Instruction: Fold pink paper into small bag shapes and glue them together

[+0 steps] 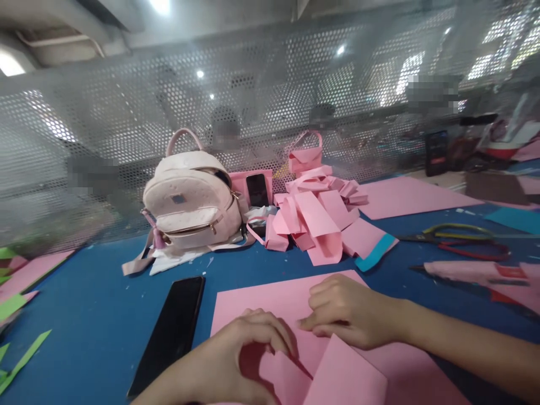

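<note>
At the bottom centre my left hand (253, 343) curves around a folded piece of pink paper (348, 374), its thumb and fingers gripping the left part. This piece stands up from a large flat pink sheet (253, 298) on the table. My right hand (354, 312) rests on the sheet just beyond the folded piece. Its fingers are curled in and the index fingertip points left onto the paper; whatever may be inside them is hidden. A black phone (169, 332) lies beside my left forearm.
Behind stand a pale pink backpack (189, 197), a heap of folded pink paper (316, 219) and a small pink paper bag (306, 160). Scissors (464, 233) and a pink glue gun (472, 273) lie right on the blue table (93, 315). Green strips (25, 360) lie left. A perforated metal screen (261, 107) rises behind.
</note>
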